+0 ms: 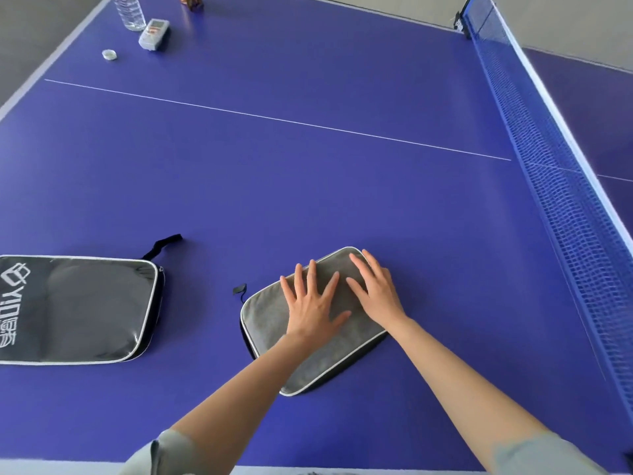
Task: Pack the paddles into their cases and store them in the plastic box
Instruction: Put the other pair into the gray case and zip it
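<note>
The grey case (274, 317) is lying flat on the blue tabletop (308, 186), close to you and a little right of the middle. It is turned at a slant, with white trim running round its edge. A small black pull tab (239, 289) is sticking out by its far left corner.

You are pressing both hands flat on top of the grey case. Your left hand (313, 303) is lying with its fingers straight and spread wide. Your right hand (376, 289) is lying just beside it, fingers straight and pointing away from you. The two hands are almost touching, and neither one is curling round anything.

The black case (78, 310) is lying flat off to your left, well apart from the grey one. It is showing white letters and a white logo, and its black strap (164, 243) is poking out at the far corner.

Far away by the left edge of the tabletop, a clear bottle (128, 10) is standing. A small grey gadget (154, 34) is lying just beside it, and a little white cap (109, 54) is sitting near that.

The blue net (548, 186) is running along your right side.
</note>
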### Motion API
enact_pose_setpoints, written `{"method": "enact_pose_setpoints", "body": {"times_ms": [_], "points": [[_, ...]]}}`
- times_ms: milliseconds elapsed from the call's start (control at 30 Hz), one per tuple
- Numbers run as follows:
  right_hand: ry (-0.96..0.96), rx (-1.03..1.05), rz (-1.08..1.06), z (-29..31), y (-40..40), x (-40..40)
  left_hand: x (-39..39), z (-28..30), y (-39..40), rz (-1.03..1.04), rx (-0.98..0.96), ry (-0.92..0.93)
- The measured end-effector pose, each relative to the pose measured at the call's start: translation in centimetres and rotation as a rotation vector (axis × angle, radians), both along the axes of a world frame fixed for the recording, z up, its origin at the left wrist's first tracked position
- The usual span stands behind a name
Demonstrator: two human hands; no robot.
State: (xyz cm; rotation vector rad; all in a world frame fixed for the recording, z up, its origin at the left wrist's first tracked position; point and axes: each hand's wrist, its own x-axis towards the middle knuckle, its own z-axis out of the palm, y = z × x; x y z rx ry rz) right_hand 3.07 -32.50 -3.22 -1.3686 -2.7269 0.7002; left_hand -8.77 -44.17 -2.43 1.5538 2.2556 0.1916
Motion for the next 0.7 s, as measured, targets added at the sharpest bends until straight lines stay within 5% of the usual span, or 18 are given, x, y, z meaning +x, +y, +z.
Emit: {"method": "enact_pose_setpoints", "body": {"times_ms": [400,700], "points": [[0.346,-0.254,-0.176,-0.9,3.3,2.0,2.0,-2.0,2.0,0.078,0.064,0.248],[0.127,-0.308,0.482,-0.4,8.9,-1.4,2.5,-1.9,2.4,0.117,0.061,0.272]]}}
